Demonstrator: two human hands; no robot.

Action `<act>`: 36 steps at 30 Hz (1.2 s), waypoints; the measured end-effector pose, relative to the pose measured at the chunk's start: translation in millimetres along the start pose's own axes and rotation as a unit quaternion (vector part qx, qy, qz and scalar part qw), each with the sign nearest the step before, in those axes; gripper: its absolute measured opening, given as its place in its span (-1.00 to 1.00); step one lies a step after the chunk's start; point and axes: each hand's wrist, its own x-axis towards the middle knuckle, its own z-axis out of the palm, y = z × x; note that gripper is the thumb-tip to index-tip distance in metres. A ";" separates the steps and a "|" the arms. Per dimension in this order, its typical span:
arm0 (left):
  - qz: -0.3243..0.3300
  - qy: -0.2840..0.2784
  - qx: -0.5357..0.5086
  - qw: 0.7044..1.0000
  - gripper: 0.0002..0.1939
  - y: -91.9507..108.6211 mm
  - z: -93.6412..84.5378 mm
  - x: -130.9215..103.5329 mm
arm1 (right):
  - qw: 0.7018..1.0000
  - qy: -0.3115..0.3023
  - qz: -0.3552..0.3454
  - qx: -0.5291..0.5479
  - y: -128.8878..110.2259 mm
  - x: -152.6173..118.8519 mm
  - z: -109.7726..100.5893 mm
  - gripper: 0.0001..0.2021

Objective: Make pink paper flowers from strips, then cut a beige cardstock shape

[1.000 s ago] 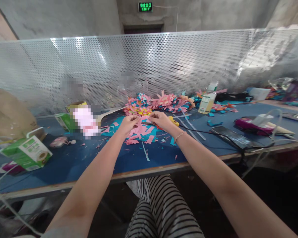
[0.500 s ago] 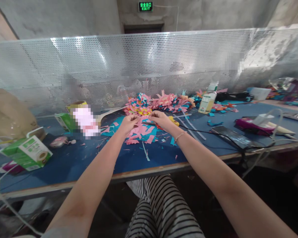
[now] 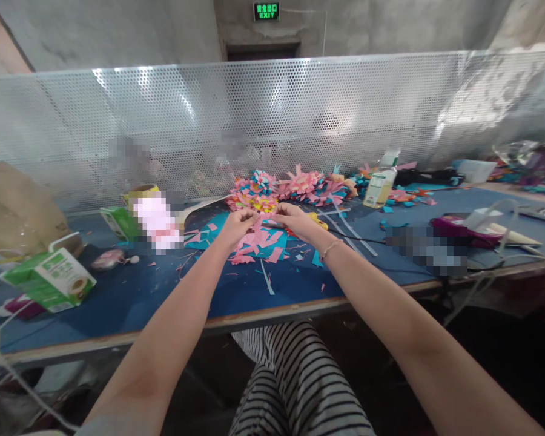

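Both hands are raised over the middle of the table, fingertips pinched. A small pink paper piece (image 3: 267, 216) spans the gap between my left hand (image 3: 240, 225) and my right hand (image 3: 295, 218), one end at each. Beneath them, cut pink paper pieces (image 3: 249, 245) lie scattered on a sheet of blue paper (image 3: 213, 238). Just beyond the hands sit bunched paper flowers (image 3: 302, 183) in pink, blue and yellow. A yellow-handled tool (image 3: 318, 221), partly hidden, rests beside my right wrist.
To the left are a green-and-white drink carton (image 3: 66, 281), a lit phone (image 3: 157, 223) and a brown paper bag (image 3: 20, 200). On the right stand a bottle (image 3: 380, 184) and cables (image 3: 511, 224). A perforated metal screen (image 3: 272, 115) lines the back edge.
My hands stay in nearly the same place, with the fingertips drawn slightly closer around the pink paper. Other things on the table have not moved.
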 end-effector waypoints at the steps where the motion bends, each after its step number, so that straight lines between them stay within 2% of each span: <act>1: 0.001 -0.002 0.002 1.000 -0.74 -0.1 0.0 -0.1 | 1.000 0.000 -0.001 -0.001 0.5 0.3 -0.1 -0.76; 11: 0.012 -0.008 0.035 0.999 -0.72 -2.3 -1.8 1.0 | 0.998 -0.013 0.012 0.055 -3.4 -2.7 0.4 -0.82; 28: 0.020 -0.011 0.040 0.999 -0.74 -1.1 -0.9 -0.2 | 0.999 -0.019 0.011 0.046 1.3 -0.4 -1.8 -0.85; 36: 0.013 0.003 0.002 1.000 -0.74 -4.3 -3.0 2.8 | 0.998 -0.026 0.027 0.048 -3.8 -2.7 -4.5 -0.75</act>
